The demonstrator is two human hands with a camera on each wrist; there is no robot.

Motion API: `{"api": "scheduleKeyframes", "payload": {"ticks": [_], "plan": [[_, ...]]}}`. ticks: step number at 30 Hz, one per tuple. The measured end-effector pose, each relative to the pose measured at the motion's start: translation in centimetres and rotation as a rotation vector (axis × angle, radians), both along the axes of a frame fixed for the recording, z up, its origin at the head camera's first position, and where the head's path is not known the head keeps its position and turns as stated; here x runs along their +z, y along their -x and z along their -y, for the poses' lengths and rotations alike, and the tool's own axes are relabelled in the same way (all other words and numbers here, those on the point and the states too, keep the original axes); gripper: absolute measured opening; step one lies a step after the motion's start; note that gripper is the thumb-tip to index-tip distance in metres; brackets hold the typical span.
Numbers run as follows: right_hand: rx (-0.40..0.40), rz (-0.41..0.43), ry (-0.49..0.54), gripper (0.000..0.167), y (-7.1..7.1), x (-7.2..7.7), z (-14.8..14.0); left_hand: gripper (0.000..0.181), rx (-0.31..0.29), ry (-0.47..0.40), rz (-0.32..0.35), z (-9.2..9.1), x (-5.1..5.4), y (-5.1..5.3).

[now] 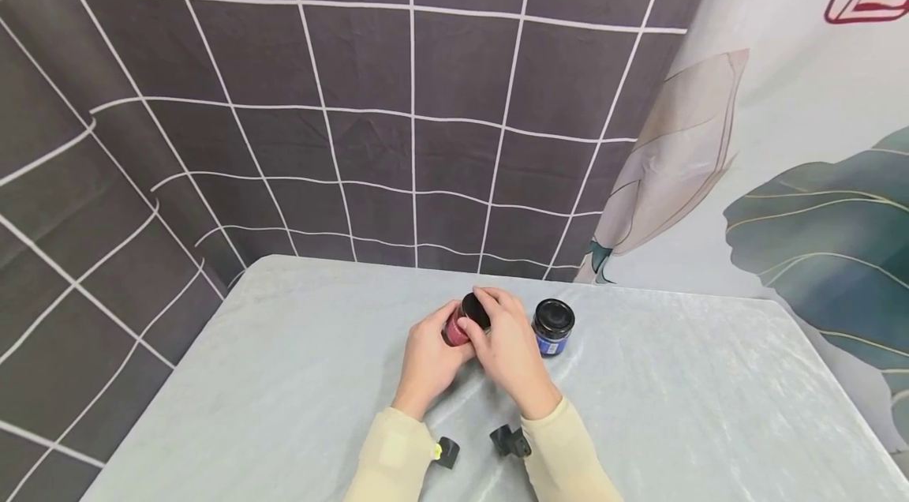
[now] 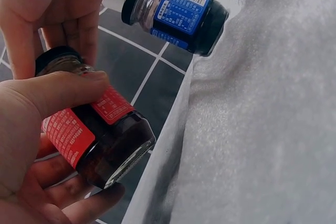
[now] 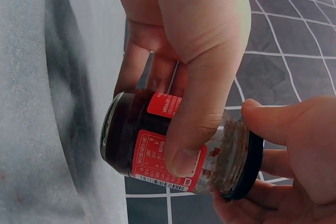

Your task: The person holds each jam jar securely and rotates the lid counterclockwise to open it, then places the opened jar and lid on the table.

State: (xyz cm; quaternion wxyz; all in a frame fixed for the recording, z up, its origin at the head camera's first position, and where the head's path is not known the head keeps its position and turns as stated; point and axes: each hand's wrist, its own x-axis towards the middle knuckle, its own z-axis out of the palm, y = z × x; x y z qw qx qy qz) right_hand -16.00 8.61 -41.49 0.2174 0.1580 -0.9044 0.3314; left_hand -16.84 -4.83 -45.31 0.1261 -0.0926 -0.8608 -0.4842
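Note:
A glass jar with a red label [image 1: 455, 332] [image 2: 118, 106] [image 3: 157, 153] is tilted between both hands above the table. The left hand [image 1: 428, 360] [image 2: 23, 114] [image 3: 199, 30] grips its body, with the thumb lying across the label. At the black lid [image 1: 473, 312] [image 2: 56, 56] [image 3: 252, 163], the right hand [image 1: 513, 350] [image 2: 60, 3] [image 3: 310, 156] holds on with thumb and fingers. The lid sits on the jar. A second jar with a blue label and black lid [image 1: 553, 324] [image 2: 181, 14] stands upright just right of the right hand in the head view.
A pale grey cloth covers the table [image 1: 675, 391]. Behind it hangs a dark curtain with a white grid [image 1: 369, 60], and a white, leaf-patterned one [image 1: 817, 194] is at the right. Small black devices [image 1: 447, 452] [image 1: 510, 441] sit at both wrists.

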Motion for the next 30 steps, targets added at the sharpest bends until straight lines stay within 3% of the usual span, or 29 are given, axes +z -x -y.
{"api": "scheduleKeyframes", "payload": {"ticks": [30], "plan": [[0.017, 0.011, -0.037, 0.045, -0.04, 0.09, -0.21, 0.044, -0.005, 0.022, -0.019, 0.07, -0.14, 0.14]]}}
